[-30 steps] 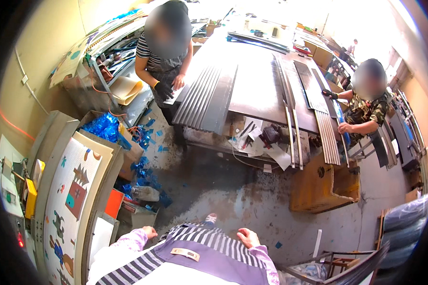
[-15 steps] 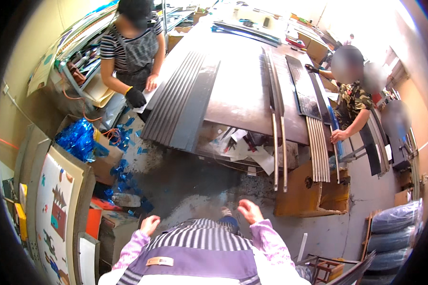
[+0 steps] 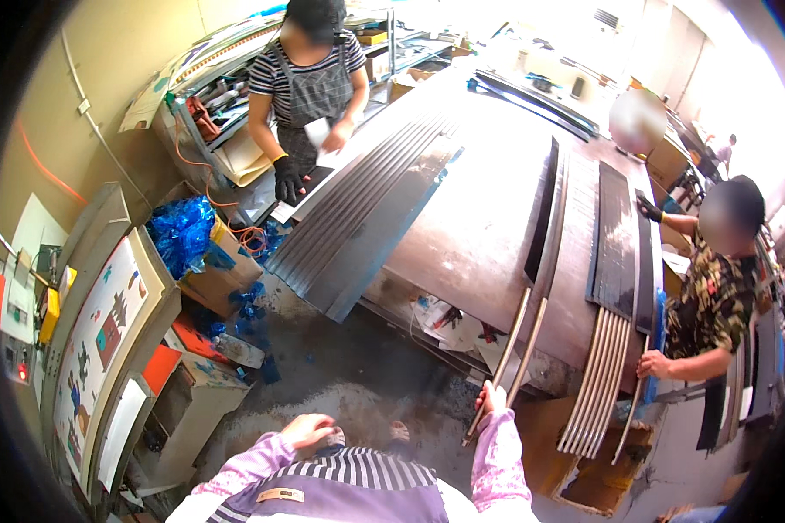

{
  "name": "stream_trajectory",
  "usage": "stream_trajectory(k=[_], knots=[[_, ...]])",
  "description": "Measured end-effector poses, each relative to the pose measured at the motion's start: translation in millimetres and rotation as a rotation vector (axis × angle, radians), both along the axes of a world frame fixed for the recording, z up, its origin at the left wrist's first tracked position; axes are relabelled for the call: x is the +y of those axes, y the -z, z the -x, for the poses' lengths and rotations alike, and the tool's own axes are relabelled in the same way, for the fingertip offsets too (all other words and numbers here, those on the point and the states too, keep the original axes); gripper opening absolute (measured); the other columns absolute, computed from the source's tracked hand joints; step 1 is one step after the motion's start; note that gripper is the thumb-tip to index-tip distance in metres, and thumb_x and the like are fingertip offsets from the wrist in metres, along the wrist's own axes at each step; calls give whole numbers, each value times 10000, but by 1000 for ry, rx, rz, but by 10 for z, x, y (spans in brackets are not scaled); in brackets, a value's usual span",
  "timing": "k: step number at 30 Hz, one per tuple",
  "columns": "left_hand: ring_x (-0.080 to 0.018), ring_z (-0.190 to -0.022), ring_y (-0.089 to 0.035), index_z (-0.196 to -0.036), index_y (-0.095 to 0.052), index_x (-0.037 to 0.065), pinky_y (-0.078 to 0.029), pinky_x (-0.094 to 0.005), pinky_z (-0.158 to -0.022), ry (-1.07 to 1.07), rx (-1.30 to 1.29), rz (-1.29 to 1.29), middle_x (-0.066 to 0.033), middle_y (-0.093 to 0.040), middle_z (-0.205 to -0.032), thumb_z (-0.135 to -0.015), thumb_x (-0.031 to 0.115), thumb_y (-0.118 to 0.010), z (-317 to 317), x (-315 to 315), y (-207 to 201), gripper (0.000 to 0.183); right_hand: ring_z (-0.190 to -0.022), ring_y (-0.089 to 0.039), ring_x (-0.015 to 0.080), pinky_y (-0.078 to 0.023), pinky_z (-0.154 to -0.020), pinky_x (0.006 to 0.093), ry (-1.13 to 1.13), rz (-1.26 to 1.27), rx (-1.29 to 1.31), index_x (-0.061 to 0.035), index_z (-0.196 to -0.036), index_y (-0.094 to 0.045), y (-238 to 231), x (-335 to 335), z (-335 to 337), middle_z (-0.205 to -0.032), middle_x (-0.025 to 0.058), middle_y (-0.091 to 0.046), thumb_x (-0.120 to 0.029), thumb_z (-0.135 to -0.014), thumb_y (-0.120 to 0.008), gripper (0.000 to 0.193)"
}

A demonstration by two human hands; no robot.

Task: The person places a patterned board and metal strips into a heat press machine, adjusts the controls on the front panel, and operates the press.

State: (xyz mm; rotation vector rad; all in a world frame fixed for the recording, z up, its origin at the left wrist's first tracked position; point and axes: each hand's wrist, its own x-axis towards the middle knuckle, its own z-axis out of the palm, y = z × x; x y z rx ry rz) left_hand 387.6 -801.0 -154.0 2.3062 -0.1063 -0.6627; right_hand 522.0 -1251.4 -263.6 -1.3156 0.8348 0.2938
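My right hand (image 3: 492, 397) is closed around the near end of a long, thin metal strip (image 3: 515, 333) that juts over the table's front edge. A second, similar strip (image 3: 532, 342) runs beside it. Their far ends lead to dark strips (image 3: 542, 213) on the table. In front of my striped apron (image 3: 358, 471), my left hand (image 3: 308, 430) is held in the air with loosely bent fingers and nothing in it.
Ribbed dark panels (image 3: 366, 200) lie on the big table (image 3: 462, 235). A co-worker (image 3: 310, 87) stands at the left, and another (image 3: 715, 288) at the right handles strips. Below stand a wooden box (image 3: 545, 431) and a carton with blue film (image 3: 183, 231).
My right hand has reached forward and taken hold of a metal strip; before, it was empty in front of me. The view has shifted, and the co-worker at left has lifted a white piece.
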Motion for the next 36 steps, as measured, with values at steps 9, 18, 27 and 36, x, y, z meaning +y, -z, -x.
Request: stream_trajectory(k=[9,18,27,36], knots=[[-346,-1227,-442,-1300,-396,-81,-347,-386,-1040,114,-94,75,-257,-433,-1327,-842,520,-575,-1816,-1522,-303,777,-581,-559,150,-510,-569,314,-132,-409,-265,-45,-1012,-497,-762,1612,537,-775,78,-594,-70,-820,-616,227],[-379,-707,-615,-1022,-540,39,-472,-418,-613,-199,-132,157,-209,-605,-752,-851,311,-613,-1203,-1411,-448,330,-1037,-574,252,-470,-879,373,-1226,-332,-508,19,-1201,-474,-1100,1844,612,-1140,140,-584,-41,-787,-634,448],[-364,-685,-607,-817,-608,107,-458,-439,-580,-446,194,-308,-160,-617,-705,-782,447,-628,1306,-103,-1126,343,-1271,-335,371,-263,-1078,488,-686,1469,-1060,28,-1314,-364,-1268,1187,-1171,-1341,193,-363,-55,-660,-675,729],[-342,-579,-580,-540,-587,91,-434,-457,-524,-768,-190,-839,-131,-573,-557,-605,264,-667,3225,495,-1234,201,-1034,-488,259,-343,-1017,490,-1070,1187,-1555,-163,-1278,-507,-1520,2108,-232,-1015,82,-471,-67,-717,-565,572]])
